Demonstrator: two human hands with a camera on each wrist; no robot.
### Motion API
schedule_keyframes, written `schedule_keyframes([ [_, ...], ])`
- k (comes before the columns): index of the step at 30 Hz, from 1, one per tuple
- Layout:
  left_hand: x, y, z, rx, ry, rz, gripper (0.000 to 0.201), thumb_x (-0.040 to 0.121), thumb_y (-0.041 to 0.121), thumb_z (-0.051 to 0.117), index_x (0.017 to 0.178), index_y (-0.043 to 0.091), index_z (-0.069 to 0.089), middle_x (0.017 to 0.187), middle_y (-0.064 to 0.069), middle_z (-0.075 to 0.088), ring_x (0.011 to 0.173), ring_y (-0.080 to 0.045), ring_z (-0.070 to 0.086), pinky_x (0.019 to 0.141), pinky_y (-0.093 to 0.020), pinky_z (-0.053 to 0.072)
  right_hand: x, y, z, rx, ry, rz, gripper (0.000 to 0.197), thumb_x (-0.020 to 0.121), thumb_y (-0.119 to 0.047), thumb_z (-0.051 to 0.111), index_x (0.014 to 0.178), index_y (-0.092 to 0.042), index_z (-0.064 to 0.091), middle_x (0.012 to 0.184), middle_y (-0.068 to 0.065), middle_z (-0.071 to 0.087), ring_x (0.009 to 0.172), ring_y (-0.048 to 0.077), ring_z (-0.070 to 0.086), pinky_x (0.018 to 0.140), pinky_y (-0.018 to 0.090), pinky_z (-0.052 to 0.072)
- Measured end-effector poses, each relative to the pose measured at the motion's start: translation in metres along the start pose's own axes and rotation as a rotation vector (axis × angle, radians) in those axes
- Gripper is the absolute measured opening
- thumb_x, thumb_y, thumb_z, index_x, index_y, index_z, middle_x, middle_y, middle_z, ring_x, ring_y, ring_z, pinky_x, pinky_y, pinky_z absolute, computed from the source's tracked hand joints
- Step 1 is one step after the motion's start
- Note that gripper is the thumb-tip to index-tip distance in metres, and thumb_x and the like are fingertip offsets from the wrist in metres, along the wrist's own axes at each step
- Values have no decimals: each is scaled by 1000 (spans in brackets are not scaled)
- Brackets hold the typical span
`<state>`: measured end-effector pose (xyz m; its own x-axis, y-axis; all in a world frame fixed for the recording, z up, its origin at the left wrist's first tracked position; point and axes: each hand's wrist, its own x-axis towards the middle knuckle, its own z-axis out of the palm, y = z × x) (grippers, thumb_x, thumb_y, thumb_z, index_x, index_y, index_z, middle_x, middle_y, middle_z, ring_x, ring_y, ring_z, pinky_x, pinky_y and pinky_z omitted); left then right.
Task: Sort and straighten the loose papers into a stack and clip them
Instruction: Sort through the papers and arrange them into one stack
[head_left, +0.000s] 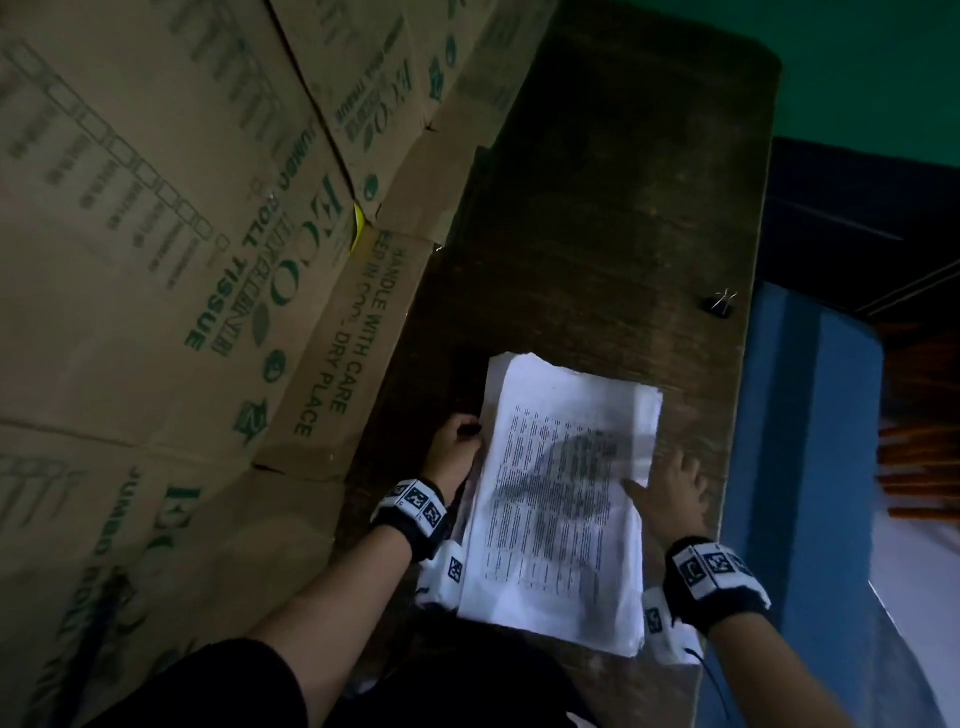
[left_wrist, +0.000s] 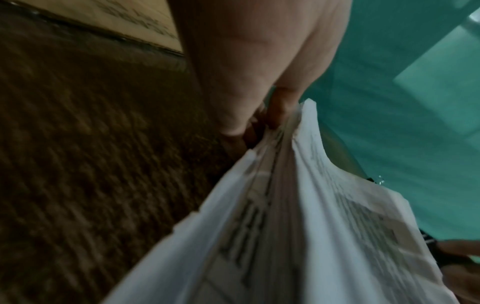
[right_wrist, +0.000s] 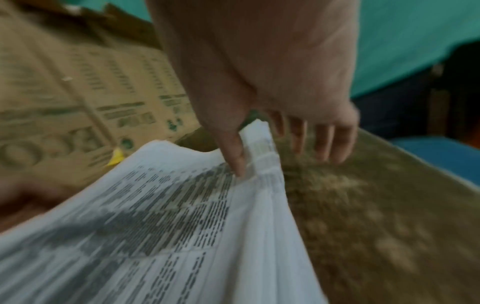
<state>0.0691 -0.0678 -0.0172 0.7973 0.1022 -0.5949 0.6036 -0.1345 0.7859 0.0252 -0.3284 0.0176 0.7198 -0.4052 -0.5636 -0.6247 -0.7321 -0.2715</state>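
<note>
A stack of printed white papers (head_left: 561, 499) lies on the dark wooden table (head_left: 623, 208), its sheets slightly fanned at the far end. My left hand (head_left: 465, 439) grips the stack's left edge, fingers curled onto it; the left wrist view shows the fingers (left_wrist: 270, 119) pinching the papers (left_wrist: 298, 226). My right hand (head_left: 662, 480) is at the stack's right edge. Its thumb (right_wrist: 237, 162) presses on the top sheet (right_wrist: 168, 216) while the straight fingers (right_wrist: 324, 142) reach over the table beside it. A black binder clip (head_left: 721, 302) lies apart, near the table's right edge.
Flattened cardboard boxes (head_left: 182, 260) printed with green text cover the whole left side and overlap the table's left edge. A blue surface (head_left: 810, 441) sits lower on the right, past the table edge. Bare wood extends beyond the stack.
</note>
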Motion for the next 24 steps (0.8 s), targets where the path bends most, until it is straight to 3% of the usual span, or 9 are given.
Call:
schedule_keyframes([
  [2, -1, -2, -3, -76, -40, -12, 33, 86, -8, 51, 113, 10, 58, 110, -9, 60, 98, -19, 56, 76, -22, 47, -17, -25, -7, -144, 102, -189, 81, 90, -30, 64, 152, -20, 14, 158, 14, 14, 145, 39, 15, 114, 58, 15],
  [5, -3, -8, -6, -146, -91, -15, 34, 84, -6, 57, 103, 23, 61, 112, -9, 65, 105, -25, 62, 89, -37, 53, -23, -61, 6, -404, 170, -820, 81, 81, -11, 69, 147, -33, 29, 155, 2, 28, 142, 33, 25, 109, 58, 27],
  [6, -5, -9, -6, -178, -87, -10, 35, 84, -6, 59, 102, 24, 62, 112, -11, 66, 105, -25, 63, 91, -40, 53, -20, -71, 14, -508, 152, -970, 85, 76, -3, 69, 146, -33, 32, 156, -1, 29, 142, 33, 26, 107, 59, 29],
  [8, -9, -9, -6, -248, -64, 10, 36, 82, -9, 61, 103, 20, 62, 114, -14, 66, 105, -26, 64, 92, -39, 52, -13, -90, 26, -678, 104, -1123, 90, 69, 9, 65, 145, -31, 38, 156, -4, 32, 144, 34, 26, 106, 63, 28],
  [13, -13, -4, 2, -275, -9, 21, 35, 79, -13, 64, 107, 8, 60, 106, -12, 67, 96, -22, 65, 79, -24, 54, -5, -115, 30, -927, 139, -1257, 75, 58, 4, 77, 126, -22, 61, 129, -2, 61, 125, 35, 53, 94, 69, 38],
  [17, -13, -5, 8, -145, 4, 41, 33, 77, -6, 70, 108, 3, 63, 106, -15, 69, 97, -24, 67, 85, -31, 55, 0, -123, 26, -904, 157, -1328, 57, 65, 0, 59, 119, -18, 62, 118, 6, 65, 117, 31, 58, 92, 65, 42],
  [19, -14, -6, 9, -43, -30, 24, 25, 83, -2, 65, 108, 3, 65, 103, -12, 69, 96, -23, 65, 87, -31, 52, 5, -121, 26, -867, 168, -1363, 48, 68, 0, 58, 112, -17, 65, 108, 5, 67, 110, 29, 61, 96, 60, 41],
  [22, -14, -6, 9, 118, -86, -8, 17, 90, 1, 52, 97, 3, 68, 90, -10, 67, 84, -21, 62, 74, -27, 47, 11, -117, 21, -879, 224, -1391, 30, 69, -1, 59, 92, -15, 73, 96, 4, 69, 95, 28, 66, 100, 50, 40],
  [24, -12, -8, 10, 242, -97, 24, 14, 87, 4, 58, 95, 4, 70, 89, -10, 70, 82, -20, 64, 72, -26, 49, 12, -116, 15, -918, 210, -1412, 29, 65, -4, 61, 87, -18, 74, 92, 2, 70, 91, 27, 68, 100, 48, 36],
])
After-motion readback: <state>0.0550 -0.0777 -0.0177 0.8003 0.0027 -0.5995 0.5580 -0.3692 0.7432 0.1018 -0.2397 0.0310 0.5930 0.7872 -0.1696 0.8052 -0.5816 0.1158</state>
